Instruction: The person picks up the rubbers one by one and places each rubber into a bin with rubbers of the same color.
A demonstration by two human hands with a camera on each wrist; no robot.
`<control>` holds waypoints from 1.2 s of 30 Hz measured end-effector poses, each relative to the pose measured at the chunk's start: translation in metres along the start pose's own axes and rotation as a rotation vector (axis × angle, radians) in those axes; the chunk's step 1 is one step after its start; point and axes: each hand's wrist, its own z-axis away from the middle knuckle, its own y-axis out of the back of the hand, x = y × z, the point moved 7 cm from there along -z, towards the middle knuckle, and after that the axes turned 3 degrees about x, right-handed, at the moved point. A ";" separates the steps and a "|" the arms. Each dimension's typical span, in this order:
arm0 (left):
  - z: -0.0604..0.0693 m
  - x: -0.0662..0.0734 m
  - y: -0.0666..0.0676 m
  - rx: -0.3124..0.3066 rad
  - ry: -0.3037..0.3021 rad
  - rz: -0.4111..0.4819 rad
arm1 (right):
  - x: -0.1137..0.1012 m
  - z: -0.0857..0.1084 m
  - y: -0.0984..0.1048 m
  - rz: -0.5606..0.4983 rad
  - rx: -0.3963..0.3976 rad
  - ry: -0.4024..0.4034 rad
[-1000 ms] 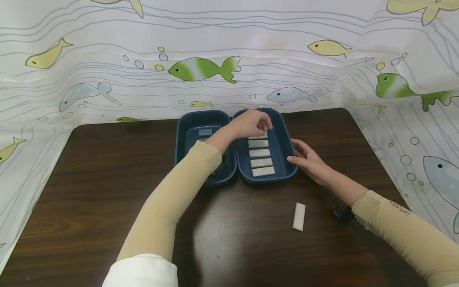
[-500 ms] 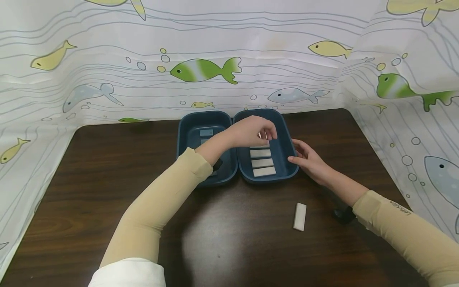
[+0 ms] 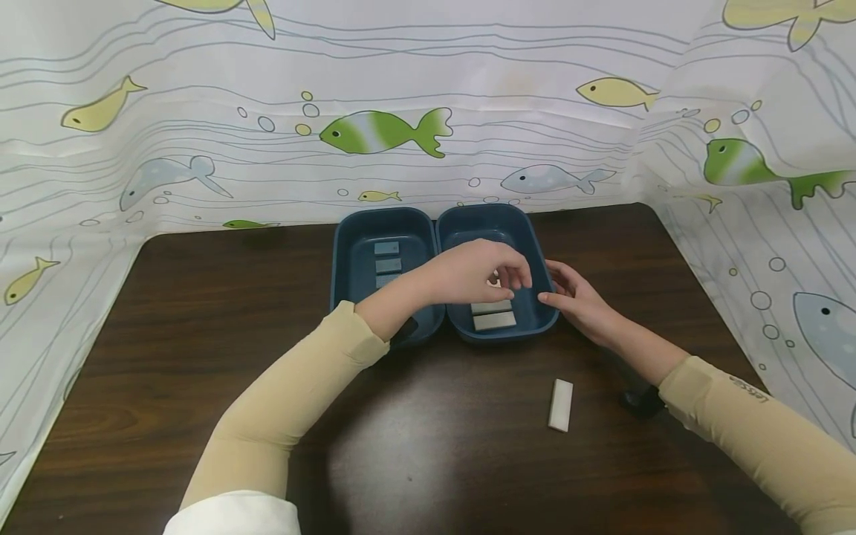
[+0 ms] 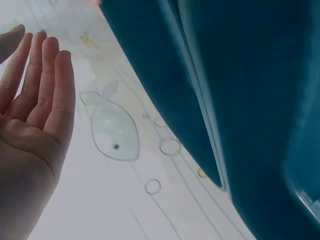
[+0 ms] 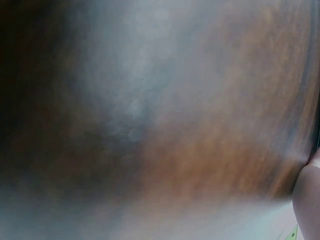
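Observation:
My left hand (image 3: 478, 273) hovers over the right blue plastic tray (image 3: 468, 229), fingers loosely bent, covering part of a column of white rectangular blocks (image 3: 495, 321). In the left wrist view, the left hand (image 4: 35, 110) shows bare palm and fingers holding nothing, beside blue tray walls (image 4: 270, 125). At that tray's right side, my right hand (image 3: 580, 301) grips the wall, thumb over the rim and fingers outside. Another white block (image 3: 560, 406) lies alone on the table. Only a sliver of the right hand (image 5: 307, 200) shows in the right wrist view.
A second blue tray (image 3: 354, 271) touches the first on its left, with several bluish-grey blocks (image 3: 386, 248) in a column, partly behind my left forearm. Both stand near the back edge of the dark wooden table (image 3: 200, 334). A fish-printed sheet (image 3: 401, 74) hangs behind.
My left hand has moved down the column toward the tray's near end, uncovering the tray's far part and the left tray's blocks. The right hand has stayed at the rim.

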 end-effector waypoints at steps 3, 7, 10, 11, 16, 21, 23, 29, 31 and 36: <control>0.003 0.008 -0.008 -0.023 -0.020 0.008 | 0.000 0.001 0.000 0.001 -0.009 0.002; 0.005 0.018 -0.020 -0.055 -0.054 0.006 | 0.002 0.002 0.000 -0.016 -0.019 0.017; 0.006 0.026 -0.029 -0.070 -0.073 0.014 | 0.001 0.003 0.001 -0.040 -0.027 0.033; 0.006 0.028 -0.032 -0.075 -0.080 0.020 | 0.001 0.003 0.001 -0.047 -0.029 0.035; 0.005 0.039 -0.047 -0.109 -0.113 0.027 | -0.001 0.005 0.000 -0.033 -0.029 0.024; 0.000 0.047 -0.067 -0.158 -0.147 0.010 | -0.002 0.007 -0.001 0.019 -0.010 -0.004; -0.002 0.049 -0.075 -0.179 -0.157 0.005 | -0.002 0.007 -0.001 0.028 -0.001 -0.012; -0.006 0.056 -0.093 -0.209 -0.186 -0.043 | -0.001 0.007 -0.001 0.028 0.000 -0.011; -0.006 0.058 -0.097 -0.214 -0.196 -0.055 | -0.001 0.007 -0.001 0.022 -0.001 -0.008; -0.008 0.061 -0.108 -0.234 -0.207 -0.058 | -0.002 0.005 -0.001 -0.004 -0.006 0.010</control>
